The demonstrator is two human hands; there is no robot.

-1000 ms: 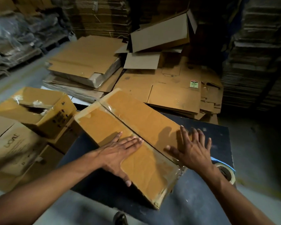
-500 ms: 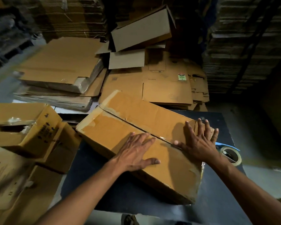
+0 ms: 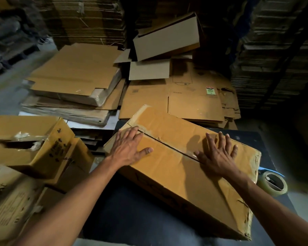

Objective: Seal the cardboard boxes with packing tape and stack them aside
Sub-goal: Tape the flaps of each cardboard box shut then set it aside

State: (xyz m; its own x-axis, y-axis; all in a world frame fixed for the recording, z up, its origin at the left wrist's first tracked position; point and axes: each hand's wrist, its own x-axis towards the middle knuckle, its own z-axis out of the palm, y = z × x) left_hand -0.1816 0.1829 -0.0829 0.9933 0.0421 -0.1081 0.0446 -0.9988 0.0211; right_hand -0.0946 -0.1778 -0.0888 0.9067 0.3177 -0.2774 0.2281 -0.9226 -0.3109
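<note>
Both hands flat, no grip on anything: fingers spread and straight, palms pressing down on the top of the box (image 3: pixel 176 157). Left hand (image 3: pixel 130 148) sits near the box's far-left end, fingertips over the centre seam. Right hand (image 3: pixel 219 155) sits toward the near-right end, thumb lying on the seam.

Box is a long brown cardboard carton lying on the dark table (image 3: pixel 132 210). Long axis runs diagonally, from far-left to near-right. Top flaps are closed; the seam follows the long axis as a thin dark line. Glossy clear tape shows along the seam by the right thumb. Near-right end is scuffed, edges frayed. Side wall facing the camera carries faint dark print, unreadable.

Tape roll (image 3: pixel 274 183) lies flat on the table just beside the box's right end, pale, hollow core up.

Left of the table: taped brown cartons (image 3: pixel 34 144) with black print, stacked unevenly. Behind: piles of flattened cardboard (image 3: pixel 75 77) and one open grey-lined box (image 3: pixel 165 38) tilted on top. Tall stacks of corrugated sheet fill the dark background.
</note>
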